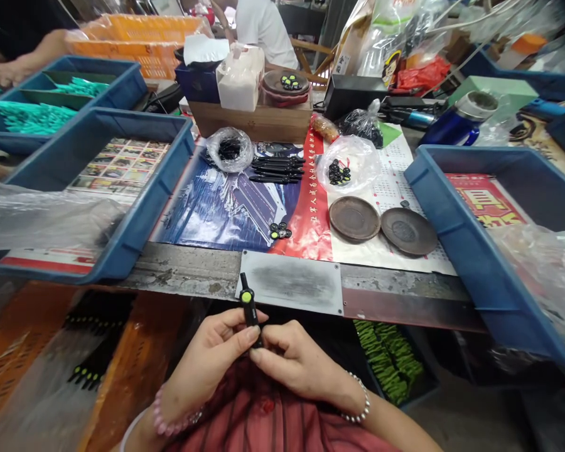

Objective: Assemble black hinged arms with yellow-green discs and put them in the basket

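A black pen-like piece with a round yellow-green button stands nearly upright just before the table edge. My left hand is closed on it, with the thumb and fingers around its middle. My right hand is closed at its lower end, which the fingers partly hide. Beyond my hands a grey metal plate is fixed on the table edge. Several small black discs, one with a yellow-green centre, lie on the blue poster. Farther back is a row of similar black barrels.
Blue trays flank the work area. A plastic bag with black discs sits behind two brown round dishes. An orange crate is below left, a box of green pieces below right. Other people sit across.
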A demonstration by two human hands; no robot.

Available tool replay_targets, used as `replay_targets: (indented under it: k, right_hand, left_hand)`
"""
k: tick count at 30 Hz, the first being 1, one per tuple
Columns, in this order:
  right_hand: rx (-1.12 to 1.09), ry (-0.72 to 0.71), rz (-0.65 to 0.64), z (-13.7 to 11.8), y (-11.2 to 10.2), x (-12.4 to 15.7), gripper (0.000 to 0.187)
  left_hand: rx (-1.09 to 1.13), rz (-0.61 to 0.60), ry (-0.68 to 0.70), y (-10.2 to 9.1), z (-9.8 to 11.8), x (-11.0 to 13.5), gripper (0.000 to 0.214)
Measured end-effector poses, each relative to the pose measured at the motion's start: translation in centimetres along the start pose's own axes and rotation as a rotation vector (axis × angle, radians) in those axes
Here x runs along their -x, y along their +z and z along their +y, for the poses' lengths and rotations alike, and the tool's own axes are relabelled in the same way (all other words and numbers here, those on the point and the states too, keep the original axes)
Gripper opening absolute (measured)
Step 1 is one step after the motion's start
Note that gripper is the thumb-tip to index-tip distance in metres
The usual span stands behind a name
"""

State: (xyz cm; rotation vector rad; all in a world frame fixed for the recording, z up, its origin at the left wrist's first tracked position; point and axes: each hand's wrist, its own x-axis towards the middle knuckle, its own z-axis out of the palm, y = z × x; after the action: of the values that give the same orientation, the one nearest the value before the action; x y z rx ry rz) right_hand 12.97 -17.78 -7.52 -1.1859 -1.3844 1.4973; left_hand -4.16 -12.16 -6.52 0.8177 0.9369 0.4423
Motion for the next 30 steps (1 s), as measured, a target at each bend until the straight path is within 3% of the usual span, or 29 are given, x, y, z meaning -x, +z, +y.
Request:
replay_targets:
  k: [9,14,17,22,26,30]
  right_hand:
    - [-0.039,-0.020,-0.043,-0.1,-0.8,0.1,0.038]
    - [-0.043,0.066,-0.215,-0.4,-2.8,0.8,0.042]
    - [-0.171,0.112,-0.320,-0.6,-3.4,0.9,0.047]
    - [-0.399,0.186,-0.265,-0.6,-2.8,0.8,0.053]
    - [-0.429,0.156,-0.212,-0.7,-2.2,0.8,0.051]
    - [-0.449,0.116,-0.214,-0.6,-1.8,0.8,0.047]
  left_hand:
    - [0.056,0.020,-0.034,0.1,0.4,0.7,0.024]
    - [-0.075,-0.135,-0.063,-1.1,1.2,1.5,0.024]
    - [-0.037,-0.246,-0.141,-2.1,1.3,1.4,0.036]
    - [0.254,-0.418,-0.109,-2.8,0.4,-0.3,0.068]
    - [0.318,-0.454,-0.057,-2.2,0.0,-1.1,0.059]
    - [0.327,-0.409,-0.028,-1.3,0.0,-0.8,0.043]
